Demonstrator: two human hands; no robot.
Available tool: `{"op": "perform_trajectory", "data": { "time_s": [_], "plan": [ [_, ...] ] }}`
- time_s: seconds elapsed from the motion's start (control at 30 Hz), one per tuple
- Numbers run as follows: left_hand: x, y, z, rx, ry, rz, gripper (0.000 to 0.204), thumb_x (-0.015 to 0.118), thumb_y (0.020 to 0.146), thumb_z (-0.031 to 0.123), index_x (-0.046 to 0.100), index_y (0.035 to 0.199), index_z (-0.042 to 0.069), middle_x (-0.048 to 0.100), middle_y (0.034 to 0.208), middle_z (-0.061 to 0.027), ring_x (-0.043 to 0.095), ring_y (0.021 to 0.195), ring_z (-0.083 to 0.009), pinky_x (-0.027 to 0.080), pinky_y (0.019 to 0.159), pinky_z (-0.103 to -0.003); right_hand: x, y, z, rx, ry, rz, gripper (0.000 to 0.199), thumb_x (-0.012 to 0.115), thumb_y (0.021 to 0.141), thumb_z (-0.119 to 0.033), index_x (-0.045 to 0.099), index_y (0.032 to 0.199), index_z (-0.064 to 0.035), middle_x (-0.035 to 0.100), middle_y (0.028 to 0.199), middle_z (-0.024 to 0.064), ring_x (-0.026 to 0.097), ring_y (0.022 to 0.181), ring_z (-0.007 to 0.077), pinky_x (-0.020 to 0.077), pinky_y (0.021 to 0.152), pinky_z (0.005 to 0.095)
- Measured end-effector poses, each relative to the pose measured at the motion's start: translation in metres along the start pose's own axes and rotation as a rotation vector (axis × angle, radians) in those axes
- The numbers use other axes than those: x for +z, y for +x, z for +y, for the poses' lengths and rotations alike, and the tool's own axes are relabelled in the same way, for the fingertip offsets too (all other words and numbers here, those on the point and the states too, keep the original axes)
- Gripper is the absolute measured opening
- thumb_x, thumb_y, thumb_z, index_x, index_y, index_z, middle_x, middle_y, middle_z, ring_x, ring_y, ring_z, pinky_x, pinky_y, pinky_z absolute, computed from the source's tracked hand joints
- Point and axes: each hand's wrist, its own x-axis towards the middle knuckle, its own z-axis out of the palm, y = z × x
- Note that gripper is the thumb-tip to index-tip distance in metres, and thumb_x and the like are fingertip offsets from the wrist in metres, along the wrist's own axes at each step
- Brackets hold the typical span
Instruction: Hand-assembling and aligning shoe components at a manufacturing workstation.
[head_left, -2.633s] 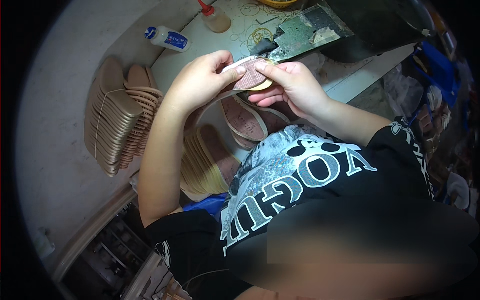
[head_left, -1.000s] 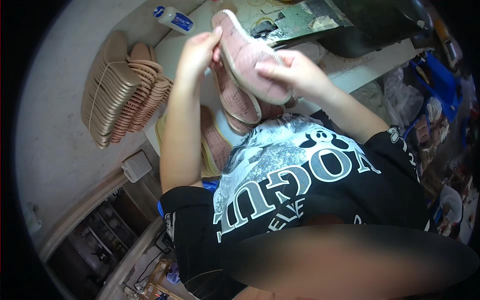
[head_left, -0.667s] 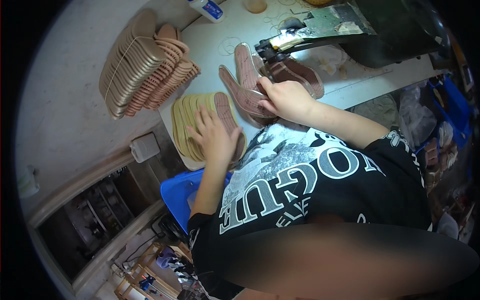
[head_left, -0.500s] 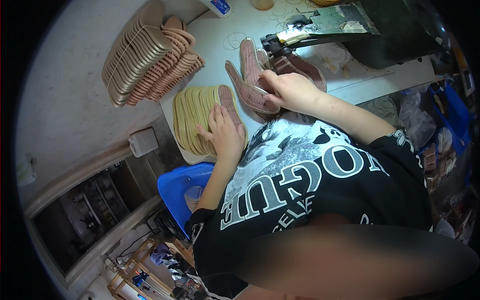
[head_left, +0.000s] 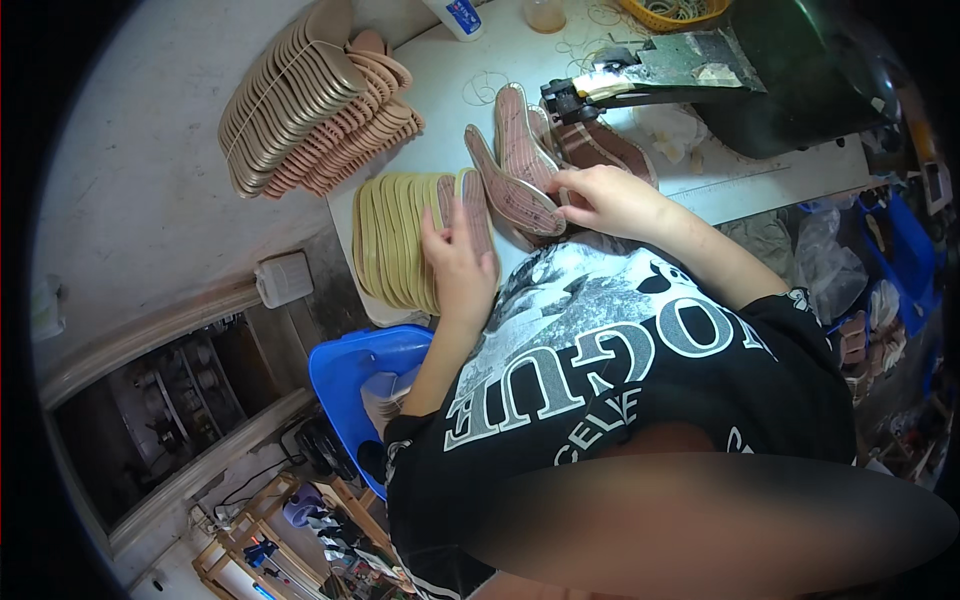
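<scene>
**Lifting one insole off the row**

At far left a fanned stack of tan soles [head_left: 315, 105] lies bound with a band, well apart from the work. Nearer, a row of yellow insoles [head_left: 395, 240] stands on edge at the near left corner of the table [head_left: 440, 90]. The left hand [head_left: 462, 262] rests on the right end of that row, fingers spread flat against the last insole [head_left: 470, 205], thumb toward the body; the hand is open, pressing rather than pinching. To do this well, I judge the fingertips should peel only the end piece, sliding it up along its neighbour so the rest of the row stays standing.

Right of it, the pink soles [head_left: 520, 165] lie overlapped just beside the row. The right hand [head_left: 610, 200] lies on their near edge, fingers curled down onto the top one; whether it actually clamps it I cannot tell. It should keep that pile steady and turned ridged side up.

Far right, the dark machine [head_left: 780, 70] reaches its arm over the pile; keep fingers clear of it.
</scene>
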Motion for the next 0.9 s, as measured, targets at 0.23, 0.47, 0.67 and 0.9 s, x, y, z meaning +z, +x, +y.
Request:
{"op": "perform_trajectory", "data": {
  "time_s": [0.23,0.47,0.67,0.9],
  "plan": [
    [-0.072,0.035,0.026,-0.231,-1.093,-0.039,0.056,0.067,0.078,-0.001,0.041,0.128,-0.005,0.051,0.124,-0.0174,0.057,0.106,-0.0204,0.042,0.095,-0.031,-0.015,0.005,-0.033,-0.056,0.463,-0.004,0.045,0.068,0.084,-0.027,0.054,0.118,-0.0002,0.064,0.097,0.0095,0.061,0.088,0.0166,0.0478,0.077,0.0305],
    [-0.041,0.089,0.066,-0.177,-1.31,0.002,0.04,0.064,0.085,0.006,0.047,0.12,-0.003,0.06,0.111,-0.0114,0.059,0.1,-0.0165,0.045,0.09,-0.029,-0.031,0.014,-0.056,-0.069,1.051,0.122,0.023,0.063,0.088,-0.011,0.055,0.108,-0.0009,0.062,0.096,0.002,0.056,0.091,0.0058,0.0453,0.081,0.0221],
    [-0.019,0.115,0.095,-0.057,-1.594,-0.239,0.03,0.062,0.087,0.009,0.052,0.113,-0.002,0.063,0.102,-0.0086,0.06,0.088,-0.0118,0.048,0.082,-0.025,-0.055,0.009,-0.012,-0.049,1.436,-0.039,0.022,0.065,0.088,-0.023,0.06,0.1,-0.0054,0.063,0.089,0.0002,0.057,0.082,0.0037,0.0474,0.071,0.0193],
    [0.001,0.129,0.1,0.096,-1.217,-0.269,0.036,0.069,0.081,0.007,0.052,0.111,-0.004,0.064,0.102,-0.0089,0.061,0.089,-0.0138,0.049,0.081,-0.027,-0.097,-0.007,-0.019,0.159,0.909,-0.055,0.022,0.069,0.082,-0.022,0.067,0.075,-0.0011,0.059,0.065,-0.0014,0.053,0.053,0.005,0.0438,0.049,0.0178]
  ]
}}
